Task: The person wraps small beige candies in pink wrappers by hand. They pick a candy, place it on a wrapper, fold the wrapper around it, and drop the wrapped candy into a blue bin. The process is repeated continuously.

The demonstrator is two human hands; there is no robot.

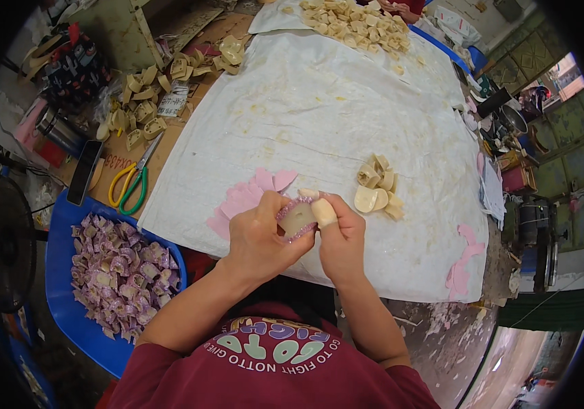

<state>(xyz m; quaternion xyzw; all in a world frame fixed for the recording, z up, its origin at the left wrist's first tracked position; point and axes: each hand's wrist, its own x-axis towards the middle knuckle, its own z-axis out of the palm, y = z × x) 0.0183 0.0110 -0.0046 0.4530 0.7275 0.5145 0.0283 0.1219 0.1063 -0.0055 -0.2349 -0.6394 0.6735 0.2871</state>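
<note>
Both hands meet over the near edge of the white-covered table point(292, 136). Between them is a small shoe heel point(297, 221) with a pale face and a glittery purple covering round its sides. My left hand point(254, 235) grips it from the left, fingers curled around it. My right hand point(345, 245) pinches its right side, with cream finger covers point(325, 213) on the thumb and a fingertip. Just beyond my left hand lie fanned pink cut pieces point(241, 200). A small cluster of bare beige heels point(377, 185) sits to the right of my right hand.
At left, a blue basin point(59, 262) holds many purple glitter heels point(123, 276). Scissors point(132, 180) and a phone point(85, 172) lie above it, near loose beige heels point(143, 102). Another heel pile point(357, 24) and a co-worker's hand point(396, 7) are at the far end. Pink scraps point(466, 262) lie right.
</note>
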